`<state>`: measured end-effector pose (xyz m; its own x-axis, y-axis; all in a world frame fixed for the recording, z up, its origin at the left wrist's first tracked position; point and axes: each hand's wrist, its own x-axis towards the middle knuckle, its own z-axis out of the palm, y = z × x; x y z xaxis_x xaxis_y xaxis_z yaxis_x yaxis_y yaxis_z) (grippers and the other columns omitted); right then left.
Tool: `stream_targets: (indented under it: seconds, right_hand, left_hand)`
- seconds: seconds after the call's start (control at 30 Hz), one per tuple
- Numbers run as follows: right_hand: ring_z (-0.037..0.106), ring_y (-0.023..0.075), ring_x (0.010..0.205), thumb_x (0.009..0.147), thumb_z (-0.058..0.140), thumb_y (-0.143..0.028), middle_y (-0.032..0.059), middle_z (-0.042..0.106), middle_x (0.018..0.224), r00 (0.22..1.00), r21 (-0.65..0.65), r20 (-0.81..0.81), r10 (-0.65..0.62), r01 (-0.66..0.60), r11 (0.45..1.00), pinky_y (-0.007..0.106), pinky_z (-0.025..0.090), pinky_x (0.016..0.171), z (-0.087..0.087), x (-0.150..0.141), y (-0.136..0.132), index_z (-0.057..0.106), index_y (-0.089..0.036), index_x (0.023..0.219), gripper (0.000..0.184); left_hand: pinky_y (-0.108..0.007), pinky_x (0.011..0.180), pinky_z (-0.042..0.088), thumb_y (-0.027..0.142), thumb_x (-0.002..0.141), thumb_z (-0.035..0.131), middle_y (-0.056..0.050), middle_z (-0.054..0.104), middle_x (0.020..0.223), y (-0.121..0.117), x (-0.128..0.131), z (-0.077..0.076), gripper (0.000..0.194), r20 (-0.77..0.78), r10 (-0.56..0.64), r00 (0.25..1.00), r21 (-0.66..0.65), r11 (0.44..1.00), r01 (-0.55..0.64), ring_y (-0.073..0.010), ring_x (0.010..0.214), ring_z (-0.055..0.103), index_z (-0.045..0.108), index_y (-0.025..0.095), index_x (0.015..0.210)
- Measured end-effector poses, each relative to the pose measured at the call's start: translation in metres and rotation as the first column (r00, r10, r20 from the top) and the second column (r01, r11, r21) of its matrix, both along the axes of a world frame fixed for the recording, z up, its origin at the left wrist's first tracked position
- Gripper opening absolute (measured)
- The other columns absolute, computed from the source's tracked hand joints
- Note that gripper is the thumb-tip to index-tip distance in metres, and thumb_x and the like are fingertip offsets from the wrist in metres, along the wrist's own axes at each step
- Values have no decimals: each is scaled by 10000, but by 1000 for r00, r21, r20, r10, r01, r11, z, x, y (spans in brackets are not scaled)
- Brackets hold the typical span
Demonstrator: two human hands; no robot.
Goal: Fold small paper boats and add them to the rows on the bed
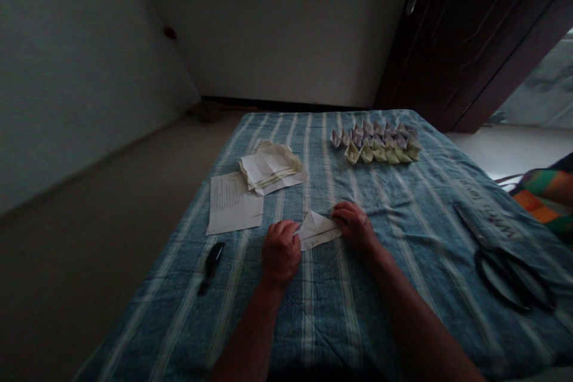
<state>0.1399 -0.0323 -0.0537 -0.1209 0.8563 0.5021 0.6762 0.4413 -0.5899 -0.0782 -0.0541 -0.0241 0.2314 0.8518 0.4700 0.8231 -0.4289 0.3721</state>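
Note:
A white sheet of paper (319, 230), folded to a peak at the top with a flat strip along its lower edge, lies on the cloth between my hands. My left hand (282, 252) is closed on its left end, fingers curled. At the right end, my right hand (353, 224) grips the paper with bent fingers. Both thumbs are mostly hidden. Beyond my right hand stand rows of small folded paper boats (380, 142), some whitish, the front ones yellowish.
Left of centre lie a stack of papers (271, 166) and a printed sheet (235, 203). A black folding-knife-like object (212, 267) rests nearer me. Large black-handled scissors (505, 268) lie at right. A striped blue cloth (308, 322) covers the table; a dark door (465, 30) stands behind.

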Motion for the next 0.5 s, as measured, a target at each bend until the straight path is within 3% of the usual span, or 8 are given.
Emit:
stream_targets:
  seconds: [0.23, 0.5]
  right_hand:
    - [578, 207, 911, 849, 533, -129, 70, 664, 950, 1000, 7, 12, 2, -2, 1000, 349, 464, 831, -1, -1, 0, 704, -208, 841, 189]
    - [576, 210, 925, 864, 535, -145, 67, 667, 971, 998, 2, 44, -39, 39, 999, 357, 450, 855, -1, -3, -3, 707, -211, 862, 184]
  left_hand:
    - [-342, 794, 502, 51, 778, 496, -58, 681, 934, 0, -3, 3, 204, -45, -43, 998, -7, 999, 43, -207, 863, 583, 643, 189, 809]
    - [-346, 802, 515, 28, 762, 482, -65, 684, 954, 1, -7, 2, 245, -57, -63, 996, 1, 998, 63, -210, 890, 589, 664, 187, 802]
